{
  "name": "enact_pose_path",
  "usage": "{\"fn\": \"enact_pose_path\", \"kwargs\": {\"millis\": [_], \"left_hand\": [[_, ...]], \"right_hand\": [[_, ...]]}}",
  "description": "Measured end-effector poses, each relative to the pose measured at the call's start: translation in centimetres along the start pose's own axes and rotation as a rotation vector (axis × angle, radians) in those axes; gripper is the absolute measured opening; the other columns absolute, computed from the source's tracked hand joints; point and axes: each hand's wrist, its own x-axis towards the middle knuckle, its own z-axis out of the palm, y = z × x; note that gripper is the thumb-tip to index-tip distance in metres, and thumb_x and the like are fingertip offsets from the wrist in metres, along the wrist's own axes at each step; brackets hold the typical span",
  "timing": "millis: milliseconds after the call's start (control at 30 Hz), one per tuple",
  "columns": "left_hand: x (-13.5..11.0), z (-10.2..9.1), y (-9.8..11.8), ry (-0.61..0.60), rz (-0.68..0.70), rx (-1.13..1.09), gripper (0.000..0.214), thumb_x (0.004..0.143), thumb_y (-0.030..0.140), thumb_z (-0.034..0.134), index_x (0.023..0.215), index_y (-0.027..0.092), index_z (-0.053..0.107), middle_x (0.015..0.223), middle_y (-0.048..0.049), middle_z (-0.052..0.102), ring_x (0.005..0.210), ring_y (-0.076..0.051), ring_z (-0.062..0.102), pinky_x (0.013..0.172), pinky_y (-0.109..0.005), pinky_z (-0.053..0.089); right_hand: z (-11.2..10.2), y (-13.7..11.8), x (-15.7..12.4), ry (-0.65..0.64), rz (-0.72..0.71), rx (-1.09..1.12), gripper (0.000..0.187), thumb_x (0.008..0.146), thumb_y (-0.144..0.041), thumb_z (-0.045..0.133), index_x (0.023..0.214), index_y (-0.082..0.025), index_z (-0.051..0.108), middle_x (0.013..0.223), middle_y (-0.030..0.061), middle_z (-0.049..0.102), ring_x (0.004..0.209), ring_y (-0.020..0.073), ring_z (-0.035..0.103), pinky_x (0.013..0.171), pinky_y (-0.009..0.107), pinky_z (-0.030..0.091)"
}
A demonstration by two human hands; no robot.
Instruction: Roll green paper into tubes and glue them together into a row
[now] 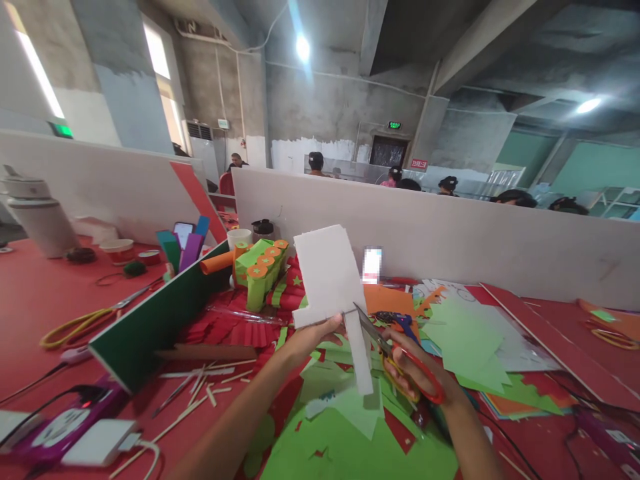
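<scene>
My left hand [325, 333] grips the lower edge of a white sheet of card [330, 267], which stands raised in front of me. A narrow white strip [359, 360] hangs down from the card's lower right. In my right hand [407, 367] is a pair of scissors [434, 383] with red and yellow handles. The blades are parted, with their tips at the top of the strip beside my left fingers. Below both hands lie green paper sheets [310, 447] and scraps.
A green board [150, 327] stands on edge at the left, near thin wooden sticks [210, 393]. Behind it are green-and-orange paper pieces [260, 267]. A blue glue gun [400, 320] and light green sheets [465, 337] lie at right. A white partition [450, 240] borders the red table.
</scene>
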Motion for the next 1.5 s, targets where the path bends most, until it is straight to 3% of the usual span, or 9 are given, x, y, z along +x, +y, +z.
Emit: {"fn": "enact_pose_path", "kwargs": {"millis": [133, 367, 533, 633, 767, 967, 1200, 1367, 1500], "left_hand": [[0.4, -0.6, 0.5, 0.009, 0.106, -0.179, 0.045, 0.081, 0.056, 0.061, 0.092, 0.013, 0.065, 0.085, -0.0087, 0.067, 0.073, -0.018, 0.062, 0.062, -0.028, 0.047], [0.8, 0.2, 1.5, 0.287, 0.319, -0.255, 0.022, 0.079, 0.033, 0.069, 0.076, 0.013, 0.059, 0.060, 0.0020, 0.056, 0.054, -0.010, 0.054, 0.051, -0.022, 0.044], [1.1, -0.5, 2.2, 0.499, 0.430, -0.499, 0.022, 0.072, 0.028, 0.075, 0.083, 0.013, 0.062, 0.071, 0.0003, 0.066, 0.056, -0.008, 0.059, 0.055, -0.019, 0.049], [1.2, -0.6, 2.3, 0.562, 0.420, -0.607, 0.026, 0.069, 0.027, 0.077, 0.089, 0.016, 0.065, 0.084, -0.0011, 0.071, 0.071, -0.011, 0.067, 0.068, -0.019, 0.054], [1.2, 0.8, 0.9, 0.459, 0.278, -0.554, 0.024, 0.066, 0.029, 0.081, 0.079, 0.015, 0.066, 0.084, -0.0024, 0.073, 0.086, -0.018, 0.071, 0.082, -0.028, 0.055], [0.2, 3.1, -0.9, 0.228, -0.018, -0.290, 0.031, 0.064, 0.034, 0.082, 0.082, 0.012, 0.072, 0.095, -0.0132, 0.075, 0.100, -0.030, 0.067, 0.094, -0.042, 0.050], [-1.9, 4.0, -0.7, 0.179, -0.277, 0.209, 0.052, 0.066, 0.051, 0.076, 0.107, 0.019, 0.072, 0.120, -0.0114, 0.067, 0.115, -0.034, 0.059, 0.102, -0.044, 0.042], [-2.0, 3.7, -1.0, 0.046, -0.212, 0.321, 0.041, 0.072, 0.054, 0.068, 0.085, 0.016, 0.074, 0.100, -0.0125, 0.073, 0.104, -0.032, 0.062, 0.093, -0.040, 0.045], [-1.7, 3.3, -1.4, -0.033, -0.236, 0.321, 0.044, 0.075, 0.057, 0.065, 0.080, 0.014, 0.072, 0.091, -0.0109, 0.073, 0.090, -0.028, 0.064, 0.086, -0.038, 0.046]], "right_hand": [[-1.0, 0.8, 0.0, 0.025, -0.002, 0.042, 0.057, 0.079, -0.072, 0.053, 0.107, -0.023, 0.047, 0.063, -0.0073, 0.046, 0.035, 0.0028, 0.031, 0.031, 0.014, 0.029], [-2.2, 1.2, -0.7, -0.020, -0.080, 0.035, 0.056, 0.083, -0.069, 0.051, 0.112, -0.021, 0.053, 0.064, -0.0056, 0.046, 0.038, 0.0037, 0.034, 0.034, 0.015, 0.033], [-3.1, 1.1, -1.1, -0.077, -0.104, 0.111, 0.059, 0.080, -0.069, 0.056, 0.111, -0.018, 0.056, 0.066, -0.0044, 0.049, 0.037, 0.0029, 0.035, 0.033, 0.016, 0.034], [-3.1, 1.2, -0.3, 0.026, -0.153, 0.210, 0.058, 0.078, -0.067, 0.060, 0.110, -0.019, 0.056, 0.068, -0.0032, 0.054, 0.038, 0.0054, 0.043, 0.032, 0.017, 0.036], [-2.3, 1.6, 1.6, 0.355, -0.252, 0.305, 0.052, 0.074, -0.054, 0.072, 0.109, -0.021, 0.055, 0.075, 0.0012, 0.066, 0.055, 0.0158, 0.063, 0.039, 0.022, 0.047], [-2.2, 1.9, 3.4, 0.823, -0.342, 0.474, 0.056, 0.062, -0.044, 0.083, 0.105, -0.020, 0.058, 0.081, 0.0044, 0.073, 0.071, 0.0231, 0.072, 0.043, 0.022, 0.052], [-2.3, 2.1, 4.0, 1.007, -0.405, 0.636, 0.050, 0.057, -0.036, 0.085, 0.095, -0.021, 0.058, 0.080, 0.0004, 0.073, 0.076, 0.0196, 0.073, 0.050, 0.019, 0.054], [-3.0, 3.6, 4.5, 1.101, -0.383, 0.685, 0.047, 0.056, -0.032, 0.084, 0.093, -0.022, 0.057, 0.084, -0.0023, 0.071, 0.078, 0.0170, 0.072, 0.056, 0.021, 0.056], [-3.9, 4.7, 4.7, 1.130, -0.397, 0.642, 0.040, 0.059, -0.031, 0.082, 0.090, -0.022, 0.058, 0.079, -0.0052, 0.068, 0.061, 0.0118, 0.067, 0.052, 0.021, 0.054]]}}
